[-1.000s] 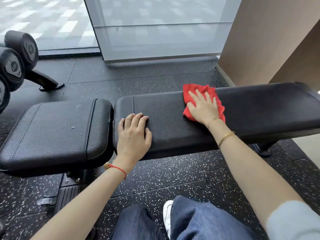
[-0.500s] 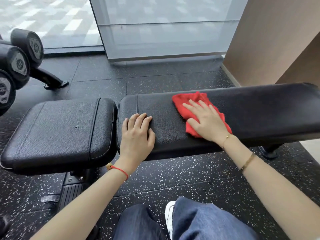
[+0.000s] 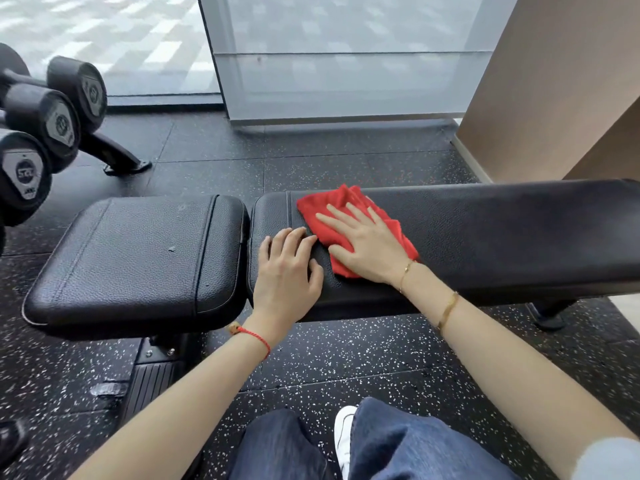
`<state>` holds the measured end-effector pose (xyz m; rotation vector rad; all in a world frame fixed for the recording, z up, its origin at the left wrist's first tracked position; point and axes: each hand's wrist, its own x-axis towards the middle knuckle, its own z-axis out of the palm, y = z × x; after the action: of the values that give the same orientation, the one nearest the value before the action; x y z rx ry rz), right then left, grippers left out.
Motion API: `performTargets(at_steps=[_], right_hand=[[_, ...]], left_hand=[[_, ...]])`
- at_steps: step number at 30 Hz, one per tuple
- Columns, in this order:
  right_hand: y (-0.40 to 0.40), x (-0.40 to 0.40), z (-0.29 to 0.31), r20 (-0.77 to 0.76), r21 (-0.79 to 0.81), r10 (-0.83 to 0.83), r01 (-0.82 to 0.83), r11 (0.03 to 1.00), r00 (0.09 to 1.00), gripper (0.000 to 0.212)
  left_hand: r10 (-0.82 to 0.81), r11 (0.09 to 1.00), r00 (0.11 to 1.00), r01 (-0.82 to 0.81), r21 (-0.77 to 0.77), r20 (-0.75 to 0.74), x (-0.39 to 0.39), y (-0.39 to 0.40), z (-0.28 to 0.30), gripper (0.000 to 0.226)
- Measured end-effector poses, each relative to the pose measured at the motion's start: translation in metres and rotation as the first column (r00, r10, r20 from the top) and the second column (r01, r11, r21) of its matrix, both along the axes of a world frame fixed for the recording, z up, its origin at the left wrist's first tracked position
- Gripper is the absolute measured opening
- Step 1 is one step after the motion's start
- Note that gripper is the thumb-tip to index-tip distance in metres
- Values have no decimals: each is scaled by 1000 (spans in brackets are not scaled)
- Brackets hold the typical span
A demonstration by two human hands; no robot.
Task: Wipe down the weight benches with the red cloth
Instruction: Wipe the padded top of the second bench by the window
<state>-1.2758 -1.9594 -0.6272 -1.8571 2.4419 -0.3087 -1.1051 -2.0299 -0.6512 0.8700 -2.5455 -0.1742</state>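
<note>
Since only the head view is given, everything is placed rel. to the long pad (image 3: 485, 233) of the bench. Its long axis runs left-right. The cloth (image 3: 346, 216) is pressed flat near the pad's left end by the right hand (image 3: 367, 244), fingers straight, slightly apart, pointing up-left. The left hand (image 3: 287, 268) is rested bare on the same pad, just left of the cloth, fingers loosely bent and close together, nothing held. The seat pad (image 3: 138, 258) lies left of the long pad, across a narrow gap; specks are seen on it. Next stroke is judged to go leftward; left hand is in the way. No containers seen.
</note>
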Motion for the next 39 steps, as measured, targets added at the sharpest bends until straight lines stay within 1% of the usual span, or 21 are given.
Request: performTargets(at_steps=[3,5,8,10,11,13,17,19,20,22,24,26,28,32,34,36,39], right_hand=[[20,7,-2,24,-15,74,-74,997,997,62],[19,1,-2,42,-12,47,-47,999,998,60],[-11,-5,0,43,16,-105,105,994,994,57],[-35,-4,2,55,37,-228,226,973,972,56],[-44,0,3,50,50,-257,255,966,965,55],[-48,12,3,35,59,-228,226,972,973,56],[-3,35,-3,32,-13,-40,40,999,999,60],[24,28,-7,29,-36,-42,43,998,999,60],[33,19,-6,28,-37,-85,86,996,996,60],[42,-6,-5,28,-26,-233,233,972,972,58],[38,-27,0,29,11,-399,399,917,916,56],[26,-31,2,34,37,-499,498,867,866,56],[20,-19,2,42,36,-483,482,876,875,57],[42,16,-5,24,-24,-260,261,965,965,60],[61,18,-8,12,-50,-219,219,974,976,60],[78,7,-8,5,-64,-241,240,969,971,59],[97,-32,-8,-17,-65,-380,378,924,925,57]], left_hand=[[-19,1000,1000,19,-2,1,3,-1,2,37],[-30,1000,1000,30,0,3,6,-2,3,38],[-23,1000,1000,23,-1,-10,14,-6,3,38],[-7,1000,999,7,2,-34,17,-7,2,38],[-2,1000,999,2,6,-42,17,-6,2,38],[4,1000,999,-3,10,-45,17,-5,1,38],[-5,1000,998,5,9,-55,19,-4,-3,38],[-7,1000,998,8,15,-57,19,-4,-4,38],[-5,1000,999,6,18,-54,19,-5,-4,39],[-4,1000,999,5,20,-50,19,-3,-4,38],[-1,1000,999,2,22,-47,19,-2,-4,38],[5,1000,999,-4,18,-34,18,-1,-2,38],[18,1000,1000,-18,22,-21,16,0,1,38],[70,996,997,-68,50,-30,2,6,8,38],[57,998,998,-56,37,-16,-9,10,10,39],[21,999,1000,-21,24,3,-19,13,11,42],[-18,1000,998,17,20,57,-29,12,8,47]])
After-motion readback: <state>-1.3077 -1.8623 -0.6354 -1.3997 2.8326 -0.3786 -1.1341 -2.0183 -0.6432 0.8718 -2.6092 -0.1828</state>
